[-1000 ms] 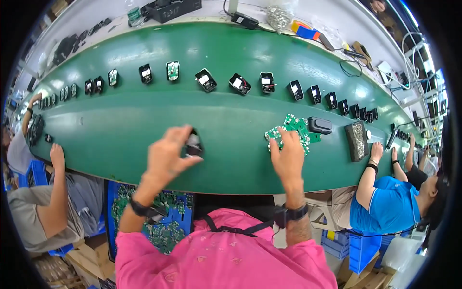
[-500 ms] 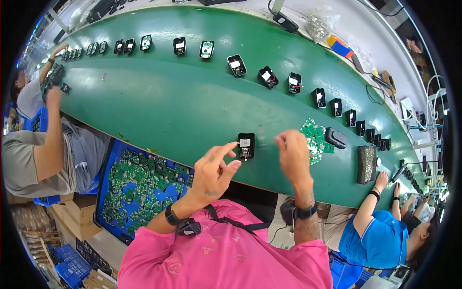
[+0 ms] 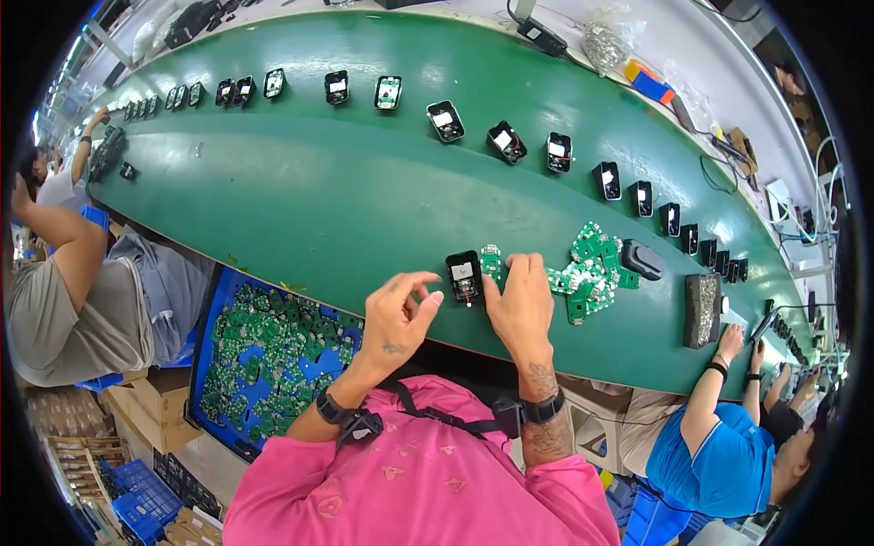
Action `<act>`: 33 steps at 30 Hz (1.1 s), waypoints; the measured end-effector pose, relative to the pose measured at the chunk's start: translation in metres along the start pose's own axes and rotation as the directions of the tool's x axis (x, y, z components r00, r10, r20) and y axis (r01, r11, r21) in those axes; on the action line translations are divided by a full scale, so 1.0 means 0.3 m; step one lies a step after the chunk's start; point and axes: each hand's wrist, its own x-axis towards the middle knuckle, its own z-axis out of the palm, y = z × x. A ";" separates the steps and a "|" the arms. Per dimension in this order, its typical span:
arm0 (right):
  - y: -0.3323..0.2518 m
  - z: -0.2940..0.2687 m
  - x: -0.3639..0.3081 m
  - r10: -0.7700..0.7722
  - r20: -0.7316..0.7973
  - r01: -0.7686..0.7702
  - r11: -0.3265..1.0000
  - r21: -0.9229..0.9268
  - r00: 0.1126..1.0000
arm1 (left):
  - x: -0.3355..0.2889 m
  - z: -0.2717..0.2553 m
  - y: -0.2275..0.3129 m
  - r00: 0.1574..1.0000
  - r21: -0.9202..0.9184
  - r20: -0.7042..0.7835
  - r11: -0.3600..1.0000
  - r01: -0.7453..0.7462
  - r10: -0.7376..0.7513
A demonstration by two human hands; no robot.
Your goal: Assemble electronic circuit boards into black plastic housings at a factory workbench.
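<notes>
A small black housing (image 3: 463, 277) with a white patch and a green board inside stands on the green table in front of me. Just left of it, my left hand (image 3: 397, 318) hovers with thumb and index finger apart, holding nothing. Close to the housing's right side is a green circuit board (image 3: 492, 261). My right hand (image 3: 523, 308) is closed at that board, its thumb at the lower end; the hand partly hides the grip. Further right lies a loose pile of green circuit boards (image 3: 594, 264), a few spreading toward my right hand.
Similar housings (image 3: 446, 121) form a long curved row across the far side. A black rounded object (image 3: 643, 260) and a dark block (image 3: 702, 311) sit to the right. At lower left, a blue tray (image 3: 244, 387) holds many boards. Co-workers (image 3: 728, 446) sit on both sides.
My right hand has moved left and down, and a circuit board now shows beside the housing. Several boards have spread from the pile. My left hand has lowered slightly away from the housing.
</notes>
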 end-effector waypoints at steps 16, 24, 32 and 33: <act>0.082 -0.086 -0.191 -0.039 0.070 0.037 0.999 0.033 0.997 | -0.072 0.045 0.016 0.938 0.084 0.086 0.935 -0.344 0.337; 0.123 -0.122 -0.296 -0.115 0.102 0.090 0.970 0.226 0.988 | -0.096 0.174 -0.007 0.822 0.378 0.485 0.776 -0.505 0.299; 0.154 -0.097 -0.313 -0.050 0.069 0.006 0.847 0.531 0.996 | -0.121 0.150 -0.048 0.866 0.255 0.365 0.857 -0.447 0.343; 0.157 -0.089 -0.300 -0.110 0.014 0.086 0.841 0.534 0.994 | -0.127 0.137 -0.042 0.888 0.238 0.308 0.876 -0.420 0.342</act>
